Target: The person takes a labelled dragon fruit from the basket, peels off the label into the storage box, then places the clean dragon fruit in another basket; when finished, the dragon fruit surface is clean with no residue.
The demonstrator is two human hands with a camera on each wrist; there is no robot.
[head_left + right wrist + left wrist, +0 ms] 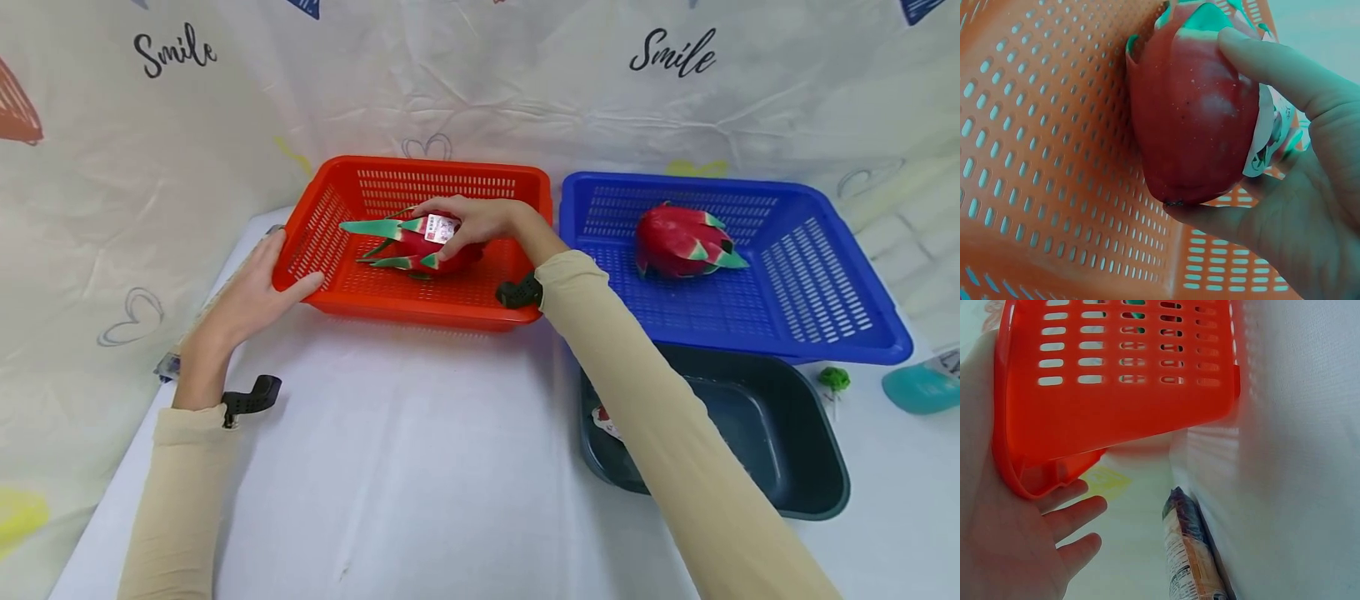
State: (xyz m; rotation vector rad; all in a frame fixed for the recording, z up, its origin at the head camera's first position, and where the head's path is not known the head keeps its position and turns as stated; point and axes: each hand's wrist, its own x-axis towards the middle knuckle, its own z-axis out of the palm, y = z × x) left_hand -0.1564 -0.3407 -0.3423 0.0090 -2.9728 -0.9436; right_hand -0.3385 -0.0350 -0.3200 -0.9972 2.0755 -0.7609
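Observation:
A pink-red dragon fruit [450,260] with green-tipped scales and a white label lies in the red plastic basket [405,308]. My right hand [480,218] grips it by its rounded end, thumb on one side and fingers on the other, as the right wrist view shows. At the basket's left front corner is my left hand [251,287], its thumb over the rim and its fingers along the outside. In the left wrist view that hand [1029,544] holds the rim, fingertips showing past the corner.
A second dragon fruit [678,242] lies in the blue basket [817,333] at right. In front stands a dark green tub [825,467], partly under my right sleeve. A small green item [834,379] and a teal bottle [918,392] lie beyond. A printed packet [1191,556] lies left of the red basket.

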